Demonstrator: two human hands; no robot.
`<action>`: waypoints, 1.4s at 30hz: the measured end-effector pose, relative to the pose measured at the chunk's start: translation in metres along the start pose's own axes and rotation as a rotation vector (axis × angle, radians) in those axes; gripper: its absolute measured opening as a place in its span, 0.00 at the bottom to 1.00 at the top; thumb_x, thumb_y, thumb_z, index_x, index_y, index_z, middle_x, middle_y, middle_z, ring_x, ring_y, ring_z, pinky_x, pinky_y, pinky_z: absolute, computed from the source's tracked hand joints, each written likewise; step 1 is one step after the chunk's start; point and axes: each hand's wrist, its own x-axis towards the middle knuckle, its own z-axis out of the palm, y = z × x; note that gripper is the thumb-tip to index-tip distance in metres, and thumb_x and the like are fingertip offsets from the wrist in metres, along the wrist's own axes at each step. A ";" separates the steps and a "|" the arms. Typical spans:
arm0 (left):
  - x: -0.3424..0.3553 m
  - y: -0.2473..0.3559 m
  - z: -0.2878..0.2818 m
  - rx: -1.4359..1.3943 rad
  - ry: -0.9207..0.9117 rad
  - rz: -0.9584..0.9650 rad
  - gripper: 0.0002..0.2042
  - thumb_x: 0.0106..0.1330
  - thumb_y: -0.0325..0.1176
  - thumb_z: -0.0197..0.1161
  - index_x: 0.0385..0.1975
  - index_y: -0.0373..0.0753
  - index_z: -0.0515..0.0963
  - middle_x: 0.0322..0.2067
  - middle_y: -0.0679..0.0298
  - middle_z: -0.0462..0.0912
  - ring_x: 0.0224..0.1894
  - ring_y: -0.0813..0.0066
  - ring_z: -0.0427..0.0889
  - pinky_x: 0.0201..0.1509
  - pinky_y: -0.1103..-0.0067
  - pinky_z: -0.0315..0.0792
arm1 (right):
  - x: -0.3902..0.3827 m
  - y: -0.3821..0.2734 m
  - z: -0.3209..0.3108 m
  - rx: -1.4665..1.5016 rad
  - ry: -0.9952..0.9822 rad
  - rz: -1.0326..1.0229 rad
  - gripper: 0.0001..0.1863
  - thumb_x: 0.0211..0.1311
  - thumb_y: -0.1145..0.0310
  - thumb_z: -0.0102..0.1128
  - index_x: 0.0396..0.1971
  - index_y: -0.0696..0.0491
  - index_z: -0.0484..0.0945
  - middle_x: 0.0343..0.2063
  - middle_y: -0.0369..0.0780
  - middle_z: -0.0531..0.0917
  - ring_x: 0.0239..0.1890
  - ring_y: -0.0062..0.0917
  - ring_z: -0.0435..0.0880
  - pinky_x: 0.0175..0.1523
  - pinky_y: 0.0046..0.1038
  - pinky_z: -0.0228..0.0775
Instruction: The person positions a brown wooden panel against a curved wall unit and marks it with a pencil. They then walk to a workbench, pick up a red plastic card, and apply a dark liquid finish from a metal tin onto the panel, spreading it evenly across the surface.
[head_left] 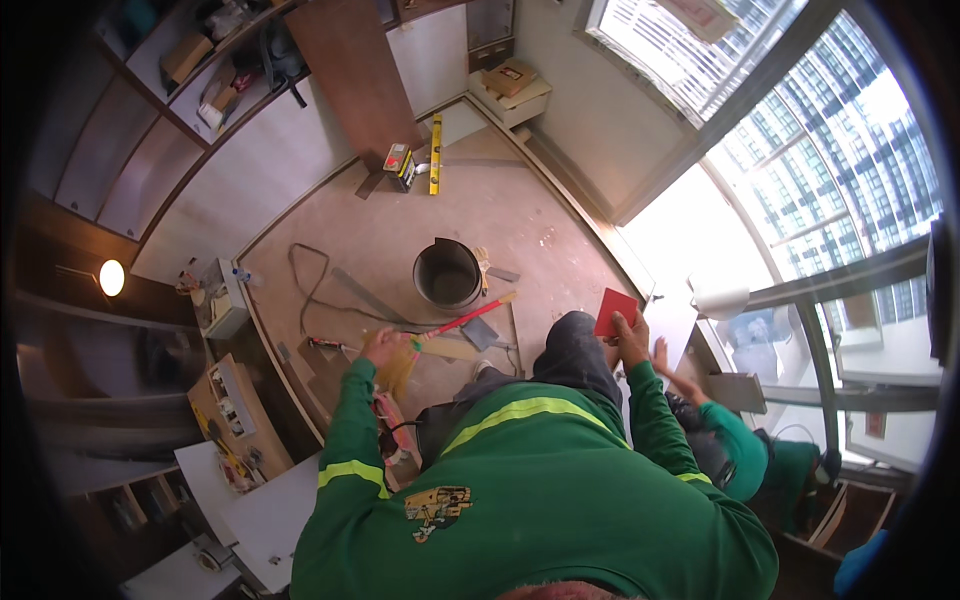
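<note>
My right hand (pixel 632 340) is closed on the lower edge of a flat red square piece (pixel 614 311), held up beside my knee. What it is made of I cannot make out. My left hand (pixel 381 347) reaches out low on the left, its fingers curled and partly blurred. Right next to it is a straw-coloured bristly bundle (pixel 402 372), and whether the hand grips it I cannot tell. From near this bundle a thin red stick (pixel 470 318) slants up to the right. A dark round bucket (pixel 447 274) stands on the floor ahead.
A yellow spirit level (pixel 435 155) and a tin can (pixel 399 167) lie near the far wall. A grey strap (pixel 305 290) curls across the floor. Close on my right, a co-worker in a green sleeve (pixel 737 450) reaches toward a white panel (pixel 672 315). Shelves (pixel 215 75) line the left wall.
</note>
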 end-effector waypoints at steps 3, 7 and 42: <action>0.046 0.165 -0.001 -0.408 -0.087 -0.095 0.35 0.76 0.52 0.65 0.75 0.37 0.65 0.61 0.53 0.79 0.65 0.64 0.77 0.67 0.68 0.72 | 0.049 -0.019 -0.030 -0.015 0.100 -0.037 0.18 0.76 0.61 0.63 0.56 0.56 0.77 0.36 0.39 0.87 0.24 0.21 0.85 0.27 0.21 0.77; 0.071 0.235 -0.019 -0.264 -0.151 -0.143 0.38 0.75 0.54 0.66 0.75 0.34 0.64 0.62 0.50 0.79 0.64 0.62 0.79 0.67 0.68 0.74 | 0.149 -0.032 -0.056 0.012 0.153 -0.060 0.20 0.76 0.57 0.64 0.56 0.56 0.77 0.40 0.39 0.88 0.28 0.21 0.87 0.29 0.21 0.79; 0.636 0.488 0.008 0.153 -0.030 -0.171 0.36 0.70 0.58 0.66 0.68 0.37 0.70 0.63 0.45 0.77 0.65 0.47 0.78 0.70 0.59 0.72 | 0.878 -0.292 0.072 -0.347 -0.420 -0.036 0.22 0.72 0.53 0.70 0.55 0.52 0.79 0.35 0.36 0.88 0.27 0.19 0.85 0.32 0.23 0.76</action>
